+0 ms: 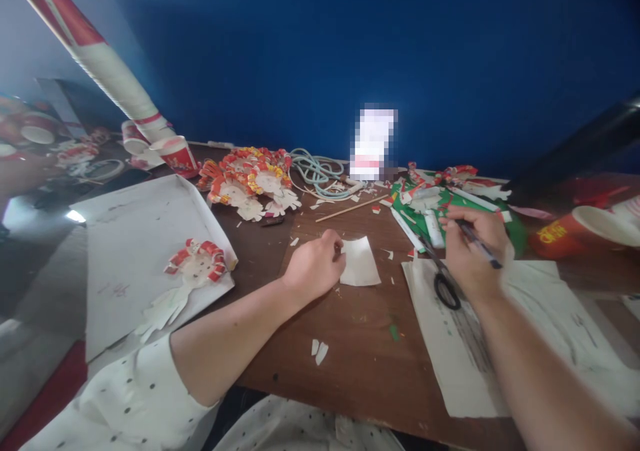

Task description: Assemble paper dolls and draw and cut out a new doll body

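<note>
My left hand point(315, 263) lies on the brown table with its fingers curled closed at the left edge of a small white piece of paper point(362, 263). Its fingertips are partly hidden. To the right, my right hand point(473, 251) is wrapped round a dark pen point(481, 244), above the green sheet and white papers. Just left of that hand lie scissors point(447, 292) with black handles, their blades partly among the things on the green sheet. White markers point(407, 229) lie beyond them.
Paper-craft figures with red and yellow trim point(255, 177) are heaped at the back. One more figure point(200, 264) rests on a white board point(120, 237) at left. A wooden stick point(350, 208), cable point(317, 171), red paper cup point(575, 231) and white sheets point(435, 344) surround the work area.
</note>
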`<state>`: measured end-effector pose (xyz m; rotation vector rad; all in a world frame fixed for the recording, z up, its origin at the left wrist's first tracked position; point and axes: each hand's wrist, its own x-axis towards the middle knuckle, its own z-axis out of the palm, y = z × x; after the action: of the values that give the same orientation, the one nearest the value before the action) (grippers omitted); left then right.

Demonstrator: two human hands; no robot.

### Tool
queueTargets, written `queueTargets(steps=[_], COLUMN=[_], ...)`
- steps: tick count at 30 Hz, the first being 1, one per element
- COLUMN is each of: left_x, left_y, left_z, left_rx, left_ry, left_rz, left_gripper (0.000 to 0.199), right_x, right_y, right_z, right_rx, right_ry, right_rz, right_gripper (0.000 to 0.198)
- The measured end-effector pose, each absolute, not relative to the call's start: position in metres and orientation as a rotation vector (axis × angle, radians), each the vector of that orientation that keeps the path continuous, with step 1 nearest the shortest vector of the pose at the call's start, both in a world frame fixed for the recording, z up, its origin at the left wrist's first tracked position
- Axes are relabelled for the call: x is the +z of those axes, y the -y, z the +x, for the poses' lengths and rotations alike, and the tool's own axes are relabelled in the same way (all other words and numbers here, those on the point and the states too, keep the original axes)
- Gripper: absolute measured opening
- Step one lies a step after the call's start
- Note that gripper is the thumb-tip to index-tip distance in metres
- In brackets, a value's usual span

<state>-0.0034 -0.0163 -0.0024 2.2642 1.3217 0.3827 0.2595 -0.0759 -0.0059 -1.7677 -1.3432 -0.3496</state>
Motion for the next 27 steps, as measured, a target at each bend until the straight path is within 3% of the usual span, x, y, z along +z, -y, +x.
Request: queueTargets(steps=[5,11,27], left_x=[0.0,-0.001,-0.005], left_y=[0.019,0.022,0.02], left_z=[-0.003,-0.004,-0.003], left_rx=[0.493,0.678,0.743], left_ry=[-1.304,-1.065,-0.867], left_rz=[2.333,2.5,2.636], left_gripper=[0.017,0.016,0.016], right_x=[-0.009,-0.011,-0.012], right_y=[0.078,0.082,0.083], right_z=[0.273,0.296,0.313], right_rx=[-0.424,-0.274,-0.037], right_ry=[1.516,1.534,1.728], right_rz=[-1.838,-2.114,-2.291], right_gripper=[0.021,0.032,0.042])
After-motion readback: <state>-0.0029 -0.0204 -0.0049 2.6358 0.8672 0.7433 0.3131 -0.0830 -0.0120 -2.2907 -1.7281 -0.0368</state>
